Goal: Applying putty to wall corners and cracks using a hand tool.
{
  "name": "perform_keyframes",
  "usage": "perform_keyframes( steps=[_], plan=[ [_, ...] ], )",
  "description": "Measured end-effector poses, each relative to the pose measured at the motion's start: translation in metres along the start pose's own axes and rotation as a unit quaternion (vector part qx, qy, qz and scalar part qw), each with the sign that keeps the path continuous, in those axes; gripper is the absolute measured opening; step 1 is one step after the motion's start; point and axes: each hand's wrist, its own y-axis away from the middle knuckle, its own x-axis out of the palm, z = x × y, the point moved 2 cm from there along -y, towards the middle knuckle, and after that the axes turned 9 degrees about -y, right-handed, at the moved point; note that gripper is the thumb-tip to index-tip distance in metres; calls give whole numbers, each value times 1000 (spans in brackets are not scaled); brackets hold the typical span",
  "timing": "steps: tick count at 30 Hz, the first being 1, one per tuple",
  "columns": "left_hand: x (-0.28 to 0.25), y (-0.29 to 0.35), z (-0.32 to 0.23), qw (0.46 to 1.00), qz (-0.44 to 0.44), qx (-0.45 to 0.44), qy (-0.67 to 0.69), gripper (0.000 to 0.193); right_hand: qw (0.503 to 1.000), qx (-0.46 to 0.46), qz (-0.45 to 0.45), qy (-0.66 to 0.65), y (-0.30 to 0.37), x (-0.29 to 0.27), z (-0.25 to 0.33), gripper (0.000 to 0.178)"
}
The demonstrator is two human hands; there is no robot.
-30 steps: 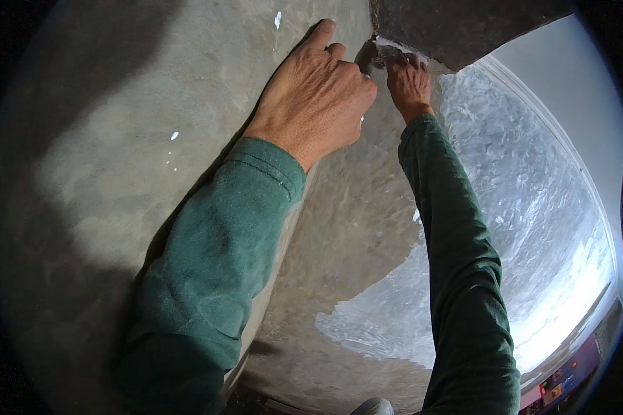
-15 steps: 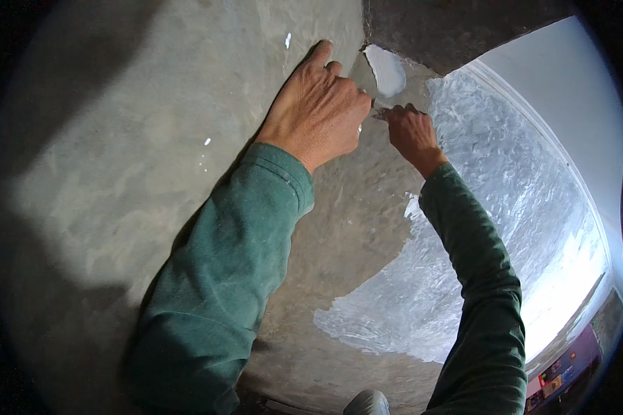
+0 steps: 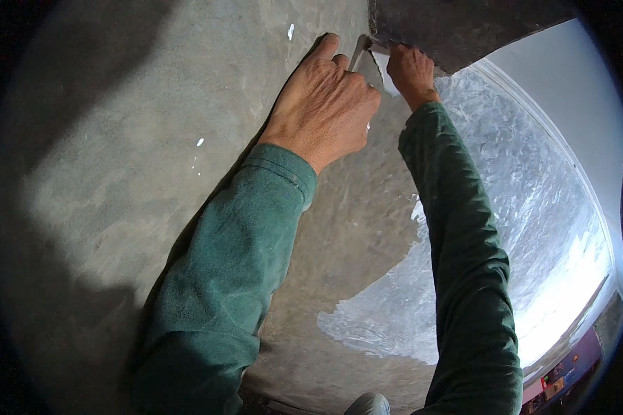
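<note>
My left hand (image 3: 325, 104) lies against the grey plaster wall (image 3: 138, 152), its index finger stretched upward. Its other fingers are curled, and what they hold, if anything, is hidden from view. A white speck shows at that hand's lower right edge. Higher up and to the right, my right hand (image 3: 412, 72) is closed on a putty knife, mostly hidden by the fingers. A narrow pale blade-like strip (image 3: 358, 54) shows between the two hands, by the wall corner. Beneath the right hand is a patch of white putty (image 3: 383, 68), partly covered by it.
A dark, rough block-like surface (image 3: 464, 28) juts in at the top right. Wet white putty (image 3: 387, 318) covers much of the right wall. Small white spots (image 3: 200, 142) dot the left wall. A pale knee or shoe-like shape (image 3: 368, 404) shows at the bottom.
My right hand has moved up from beside the left hand to the white patch under the dark block, partly covering it. My left hand has shifted slightly up and right.
</note>
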Motion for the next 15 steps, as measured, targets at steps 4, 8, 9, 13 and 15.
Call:
perform_keyframes(
  steps=[4,8,9,13,15],
  plan=[
    [0,-1,-1,1000,4,0,8,14,1000,4,-14,-11,4,1,-7,18],
    [1,-1,-1,1000,-25,-3,0,13,999,-21,6,50,1,12,-10,18],
    [2,-1,-1,1000,-12,-2,-2,13,998,-32,-10,53,0,13,-9,17],
    [4,1,-2,1000,-24,-4,9,12,996,-46,28,76,5,21,-4,16],
    [3,1,-2,999,-31,-9,8,11,993,-83,49,65,12,20,-1,16]
  ],
)
